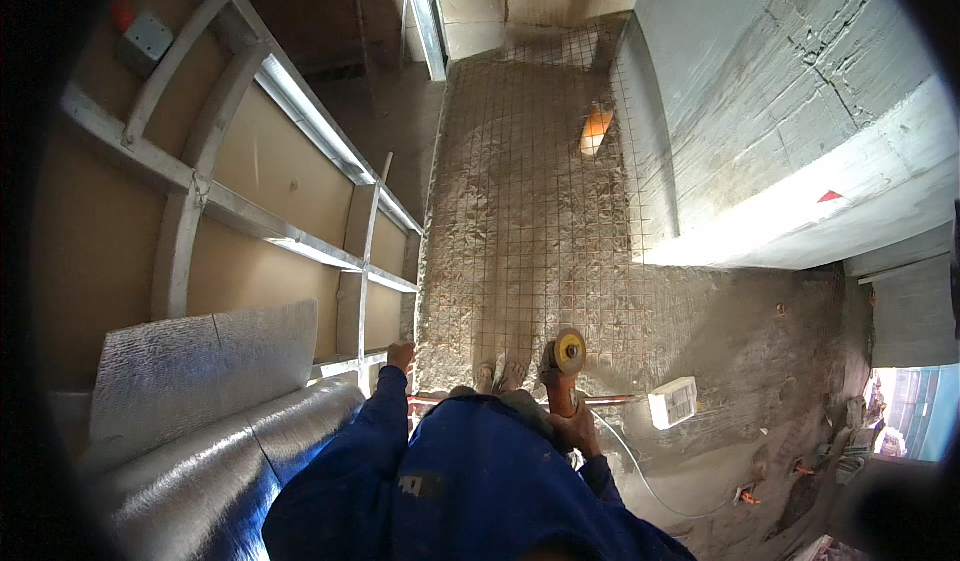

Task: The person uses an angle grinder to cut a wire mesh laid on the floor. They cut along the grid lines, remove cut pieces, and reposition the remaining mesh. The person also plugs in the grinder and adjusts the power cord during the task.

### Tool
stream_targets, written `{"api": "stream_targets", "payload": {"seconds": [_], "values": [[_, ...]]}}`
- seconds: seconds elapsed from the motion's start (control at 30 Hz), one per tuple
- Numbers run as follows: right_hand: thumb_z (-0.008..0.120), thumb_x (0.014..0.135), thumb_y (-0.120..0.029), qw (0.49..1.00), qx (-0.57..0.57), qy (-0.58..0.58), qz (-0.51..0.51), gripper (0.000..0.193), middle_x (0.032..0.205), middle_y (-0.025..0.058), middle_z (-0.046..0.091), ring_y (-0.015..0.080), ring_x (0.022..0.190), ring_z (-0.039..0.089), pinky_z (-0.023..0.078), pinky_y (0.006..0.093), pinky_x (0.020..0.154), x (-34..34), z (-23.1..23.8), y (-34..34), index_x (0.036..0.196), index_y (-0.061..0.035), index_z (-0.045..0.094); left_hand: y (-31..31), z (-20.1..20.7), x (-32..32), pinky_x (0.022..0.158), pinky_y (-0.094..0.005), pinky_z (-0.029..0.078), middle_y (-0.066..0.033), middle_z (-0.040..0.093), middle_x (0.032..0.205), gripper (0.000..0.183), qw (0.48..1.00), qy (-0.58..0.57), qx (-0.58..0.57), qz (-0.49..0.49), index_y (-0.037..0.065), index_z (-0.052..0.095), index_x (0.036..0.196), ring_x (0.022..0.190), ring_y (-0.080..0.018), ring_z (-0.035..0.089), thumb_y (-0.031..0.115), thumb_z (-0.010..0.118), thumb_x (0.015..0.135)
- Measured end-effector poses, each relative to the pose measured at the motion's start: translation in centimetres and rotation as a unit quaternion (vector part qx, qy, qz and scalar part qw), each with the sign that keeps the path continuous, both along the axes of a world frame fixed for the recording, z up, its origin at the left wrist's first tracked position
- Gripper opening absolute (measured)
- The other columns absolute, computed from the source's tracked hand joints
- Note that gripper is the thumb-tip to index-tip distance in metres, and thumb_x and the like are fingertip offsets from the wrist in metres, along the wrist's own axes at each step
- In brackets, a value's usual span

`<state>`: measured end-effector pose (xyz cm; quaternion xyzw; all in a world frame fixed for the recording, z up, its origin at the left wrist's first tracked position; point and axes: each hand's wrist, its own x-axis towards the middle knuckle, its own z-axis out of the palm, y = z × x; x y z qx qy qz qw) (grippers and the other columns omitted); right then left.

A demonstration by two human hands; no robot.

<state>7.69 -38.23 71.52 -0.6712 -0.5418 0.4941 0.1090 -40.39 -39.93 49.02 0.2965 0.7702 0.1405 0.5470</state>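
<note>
My right hand (574,427) is wrapped round the body of an orange angle grinder (562,396). Its yellow-centred disc (570,351) points away from me over the floor, and a pale cable (625,446) trails to the right. On the other side, my left hand (400,355) is beside the metal stud frame (385,279), near its lower edge. Its fingers are too small and hidden to make out, so I cannot tell whether it grips the frame. Wire mesh (530,251) covers the rough floor in front of my bare feet (497,375).
Silver foil-faced insulation (200,471) lies at the lower left. An orange-and-white object (596,131) rests farther off on the mesh. To the right are a white box-shaped thing (673,403) and a grey plastered wall (780,91). Orange pipe ends (748,498) poke from the floor.
</note>
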Motion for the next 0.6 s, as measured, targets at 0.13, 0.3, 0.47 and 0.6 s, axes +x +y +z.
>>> {"api": "stream_targets", "payload": {"seconds": [0.13, 0.3, 0.47, 0.6], "values": [[0.078, 0.064, -0.039, 0.999, 0.021, 0.013, 0.033, 0.066, 0.090, 0.0278, 0.065, 0.0401, 0.084, 0.067, 0.052, 0.0466, 0.072, 1.5, -0.9, 2.7, 0.106, 0.0065, 0.055, -0.6, 2.1, 0.5, 0.050, -0.0358, 0.044, -0.0049, 0.063, 0.074, 0.009, 0.978, -0.015, 0.006, 0.210, 0.015, 0.061, 0.094, 0.060, -0.0163, 0.059, 0.020, 0.062, 0.087], [0.077, 0.063, -0.036, 1.000, -0.005, -0.008, 0.026, 0.060, 0.085, 0.0240, 0.065, 0.0338, 0.079, 0.067, 0.052, 0.0440, 0.069, 3.3, -0.8, 5.2, 0.099, 0.0059, 0.055, -2.5, 0.6, -0.2, 0.053, -0.0417, 0.048, -0.0092, 0.064, 0.071, 0.009, 0.985, 0.142, 0.099, -0.008, 0.012, 0.063, 0.077, 0.064, -0.0242, 0.063, 0.018, 0.059, 0.083], [0.078, 0.064, -0.032, 0.999, 0.036, -0.004, 0.005, 0.057, 0.086, 0.0233, 0.066, 0.0342, 0.079, 0.067, 0.052, 0.0439, 0.070, 4.1, -1.4, 6.8, 0.097, 0.0066, 0.054, -2.7, 0.4, -2.0, 0.053, -0.0441, 0.050, -0.0112, 0.064, 0.068, 0.012, 0.967, 0.221, 0.116, -0.059, 0.011, 0.062, 0.069, 0.063, -0.0290, 0.065, 0.016, 0.060, 0.079], [0.080, 0.062, -0.038, 0.998, 0.041, -0.050, -0.007, 0.063, 0.088, 0.0259, 0.067, 0.0407, 0.083, 0.067, 0.051, 0.0471, 0.073, 3.9, -3.3, 8.1, 0.101, 0.0062, 0.056, 0.7, 2.2, -3.2, 0.048, -0.0437, 0.046, -0.0100, 0.058, 0.057, 0.012, 0.968, 0.015, 0.026, 0.249, 0.011, 0.057, 0.065, 0.052, -0.0296, 0.059, 0.014, 0.065, 0.074]]}}
